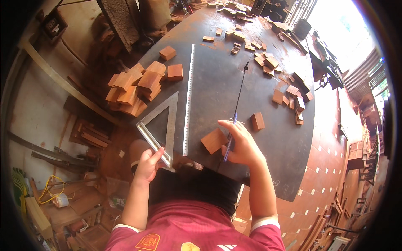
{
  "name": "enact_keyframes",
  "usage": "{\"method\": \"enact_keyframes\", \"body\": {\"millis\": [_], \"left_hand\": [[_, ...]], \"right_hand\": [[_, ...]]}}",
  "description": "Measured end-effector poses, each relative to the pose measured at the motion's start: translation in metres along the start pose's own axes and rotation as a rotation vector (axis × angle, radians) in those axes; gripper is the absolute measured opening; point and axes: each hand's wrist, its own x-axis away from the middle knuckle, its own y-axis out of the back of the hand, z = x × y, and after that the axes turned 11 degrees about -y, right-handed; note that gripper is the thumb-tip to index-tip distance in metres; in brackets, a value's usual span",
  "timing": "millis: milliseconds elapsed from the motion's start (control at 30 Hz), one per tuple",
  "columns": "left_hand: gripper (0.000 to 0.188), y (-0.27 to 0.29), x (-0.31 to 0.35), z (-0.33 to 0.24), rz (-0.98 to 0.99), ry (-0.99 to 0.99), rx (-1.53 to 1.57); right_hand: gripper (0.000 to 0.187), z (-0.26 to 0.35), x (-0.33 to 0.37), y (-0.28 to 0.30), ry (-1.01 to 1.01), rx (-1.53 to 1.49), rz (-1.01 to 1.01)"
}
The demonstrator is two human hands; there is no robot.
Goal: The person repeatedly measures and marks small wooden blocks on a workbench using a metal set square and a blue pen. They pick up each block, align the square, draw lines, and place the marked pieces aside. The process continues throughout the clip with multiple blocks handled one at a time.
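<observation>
At the left edge of the table, the metal triangle had its thick side slanting down rightward, lower end pinched by the left hand. The half-curled right hand gripped a blue pen, top leaning slightly right, beside a wooden block.

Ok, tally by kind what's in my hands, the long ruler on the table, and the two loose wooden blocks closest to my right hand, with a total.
Metal triangle square, in the left hand: 1
Pen, in the right hand: 1
Long ruler: 1
Wooden blocks closest to the right hand: 2
Total: 5
</observation>
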Motion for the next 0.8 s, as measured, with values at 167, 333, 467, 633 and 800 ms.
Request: {"method": "enact_keyframes", "body": {"millis": [167,333,467,633,800], "left_hand": [[0.042,-0.008,0.009,0.008,-0.403,-0.709,-0.779],[0.037,-0.056,0.03,-0.035,-0.276,-0.871,-1.23],[0.024,-0.08,0.023,-0.029,-0.085,-0.712,-1.339],[0.027,-0.103,0.016,-0.03,-0.069,-0.433,-1.451],[0.024,-0.101,0.008,-0.024,-0.044,-0.403,-1.447]], "right_hand": [[0.085,0.01,0.0,-0.001,-0.162,-0.026,0.092],[0.081,0.012,0.002,-0.006,-0.075,-0.1,0.098],[0.079,0.01,0.001,-0.008,0.0,-0.081,0.1],[0.078,0.008,0.003,-0.004,0.002,-0.069,0.068],[0.076,0.006,0.001,-0.009,0.023,-0.033,0.061]]}}
